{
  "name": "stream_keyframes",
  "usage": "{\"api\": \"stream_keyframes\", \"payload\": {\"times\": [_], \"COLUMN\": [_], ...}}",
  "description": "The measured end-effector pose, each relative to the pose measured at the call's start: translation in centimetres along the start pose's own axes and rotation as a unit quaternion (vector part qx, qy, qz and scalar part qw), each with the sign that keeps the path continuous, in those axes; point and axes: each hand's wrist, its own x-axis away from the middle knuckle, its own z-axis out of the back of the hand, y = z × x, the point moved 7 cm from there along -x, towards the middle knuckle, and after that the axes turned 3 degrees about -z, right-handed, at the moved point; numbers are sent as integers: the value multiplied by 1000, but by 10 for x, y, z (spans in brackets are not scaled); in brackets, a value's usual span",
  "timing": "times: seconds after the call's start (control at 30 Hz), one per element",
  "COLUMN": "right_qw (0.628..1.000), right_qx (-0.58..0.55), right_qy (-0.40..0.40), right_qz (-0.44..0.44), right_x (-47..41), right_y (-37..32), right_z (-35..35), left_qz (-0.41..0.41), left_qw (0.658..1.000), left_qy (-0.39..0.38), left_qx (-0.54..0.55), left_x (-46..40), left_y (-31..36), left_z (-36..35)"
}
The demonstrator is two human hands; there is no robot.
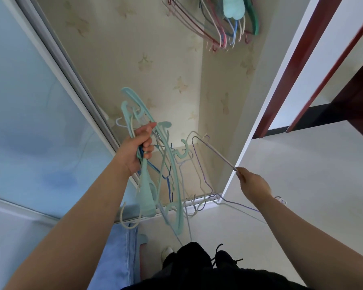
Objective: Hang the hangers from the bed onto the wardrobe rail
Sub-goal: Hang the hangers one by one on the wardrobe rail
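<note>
From the head view, the left hand point(139, 148) has its fingers curled tight around a tangled bunch of plastic and wire hangers, mostly mint green with some blue and white point(155, 170). The bunch hangs down and fans out below that hand, several hooks pointing different ways; gripping it near the necks seems meant to keep the whole lot together while one is worked free.

To the right of the bunch, the right hand point(253, 182) pinches the end of a thin pale lilac wire hanger point(210, 149) between thumb and fingertips. Its long bar runs up and away from that hand towards the bunch, and its frame appears still caught among the others, so holding it out sideways is likely a way to draw it clear.

Well above both hands, at the top of the view, a row of coloured hangers, pink, red, blue and green point(222, 24), already hangs inside the wardrobe with patterned beige lining point(155, 59); the rail itself is out of sight. No bed is visible.

Below the left arm lies a piece of light blue denim point(122, 248), and a frosted sliding door point(29, 101) stands left of that hand.
</note>
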Motion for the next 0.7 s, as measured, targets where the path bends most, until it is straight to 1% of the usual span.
{"api": "stream_keyframes", "payload": {"times": [0.07, 0.13, 0.2, 0.27, 0.3, 0.37, 0.43, 0.47, 0.53, 0.6, 0.7], "right_qw": [999, 992, 977, 945, 922, 887, 858, 844, 822, 817, 832], "right_qx": [-17, -29, 3, 34, 19, -37, -119, -139, -129, -119, -83], "right_qy": [-45, -96, -179, -288, -342, -406, -441, -466, -517, -535, -526], "right_qz": [-25, -75, -111, -151, -182, -219, -235, -226, -199, -179, -157], "right_x": [-7, -11, -2, 24, 42, 68, 81, 84, 89, 89, 87], "right_y": [9, 24, 36, 44, 45, 43, 37, 31, 17, 3, -10], "right_z": [-3, -11, -29, -50, -59, -70, -80, -85, -94, -102, -109], "left_qz": [-14, -36, -63, -89, -102, -122, -135, -138, -137, -134, -132], "left_qw": [1000, 999, 998, 996, 995, 992, 990, 990, 989, 987, 984], "left_qy": [-2, -1, 1, 10, 16, 30, 35, 34, 29, 16, -11], "left_qx": [9, 19, 23, 17, 13, 4, -9, -20, -52, -82, -121], "left_x": [2, 4, 6, 8, 9, 8, 6, 6, 5, 6, 9], "left_y": [1, 4, 10, 18, 22, 30, 36, 36, 34, 29, 24], "left_z": [-3, -9, -15, -19, -21, -21, -21, -21, -24, -32, -46]}}
